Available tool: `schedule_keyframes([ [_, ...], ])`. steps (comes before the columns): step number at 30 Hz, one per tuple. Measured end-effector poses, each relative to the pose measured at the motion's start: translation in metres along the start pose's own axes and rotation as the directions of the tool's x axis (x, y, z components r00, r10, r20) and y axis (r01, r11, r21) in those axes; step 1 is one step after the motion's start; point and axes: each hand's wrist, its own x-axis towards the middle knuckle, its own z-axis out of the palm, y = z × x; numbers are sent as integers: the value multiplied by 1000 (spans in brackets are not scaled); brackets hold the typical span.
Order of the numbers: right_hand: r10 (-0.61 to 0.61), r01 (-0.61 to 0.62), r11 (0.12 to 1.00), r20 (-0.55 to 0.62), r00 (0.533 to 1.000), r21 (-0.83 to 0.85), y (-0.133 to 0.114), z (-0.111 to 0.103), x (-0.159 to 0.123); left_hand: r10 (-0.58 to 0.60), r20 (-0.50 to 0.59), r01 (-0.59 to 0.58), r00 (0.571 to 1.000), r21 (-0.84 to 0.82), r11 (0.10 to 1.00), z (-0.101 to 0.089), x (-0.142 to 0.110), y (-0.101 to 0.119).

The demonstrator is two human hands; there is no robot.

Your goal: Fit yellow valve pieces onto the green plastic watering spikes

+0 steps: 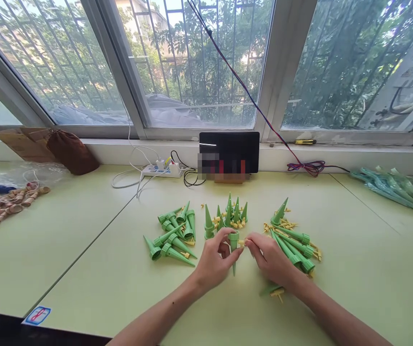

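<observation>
Between its thumb and fingers, my left hand (215,259) grips a green plastic spike (233,245), held point down with its wide collar on top. My right hand (269,257) pinches a small yellow valve (241,243) against the spike's side. Whether the valve sits inside the spike or only touches it, I cannot tell. Behind my hands stand several green spikes (229,214) point up with yellow valves on them. Loose green spikes lie in a pile (173,230) to the left. Another pile of spikes (296,245) mixed with yellow valves is by my right hand.
A dark-screened tablet (229,151) leans near the window sill. Left of it are a power strip (163,170) and cables. Wooden pieces (7,206) and a brown pouch (72,151) lie far left. Plastic-wrapped green items (397,190) are far right; a yellow cutter (305,142) rests on the sill.
</observation>
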Motion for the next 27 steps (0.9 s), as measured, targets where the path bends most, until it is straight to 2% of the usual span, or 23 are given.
schedule_keyframes([
  [7, -16, 21, 993, -41, 999, 119, -4, -2, 1, -38, -2, 37, 999, -82, 996, 0, 1, -4],
  [11, -28, 30, 995, -26, 999, 91, 0, 0, 0, -43, 17, 44, 999, -88, 995, 1, 1, -6],
  [21, -20, 21, 1000, 49, 999, -3, 4, 1, -1, 2, 24, -3, 1000, 15, 1000, 1, 0, -5],
  [27, 48, -48, 999, 91, 995, -7, 5, 2, -2, -2, 34, 1, 999, 34, 999, 1, 0, -3],
])
